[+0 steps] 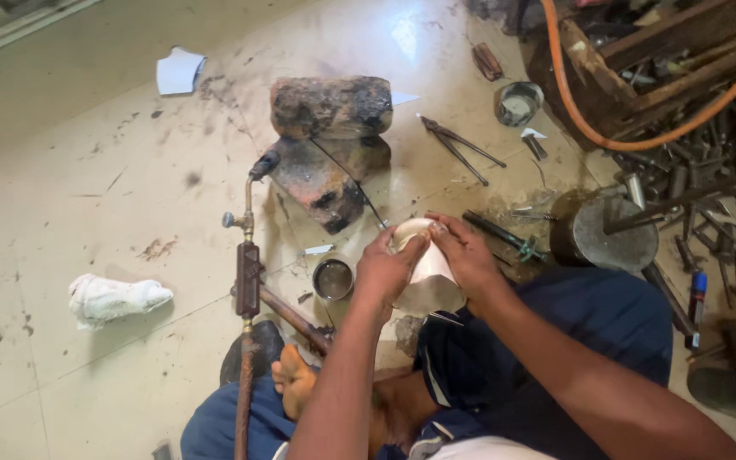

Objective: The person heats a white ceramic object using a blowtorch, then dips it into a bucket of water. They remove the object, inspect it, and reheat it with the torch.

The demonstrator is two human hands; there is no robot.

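Both hands together on the white cup-shaped piece (pixel 423 255), held over my lap just above the floor: L hand (pixel 388 271) wraps its side, R hand (pixel 463 254) pinches the rim w/ fingertips. Best to keep grip firm, thumbs off the lip. Small metal cup (pixel 333 278) sits just left, gas torch (pixel 247 255) beyond, scorched bricks (pixel 330 136) ahead.
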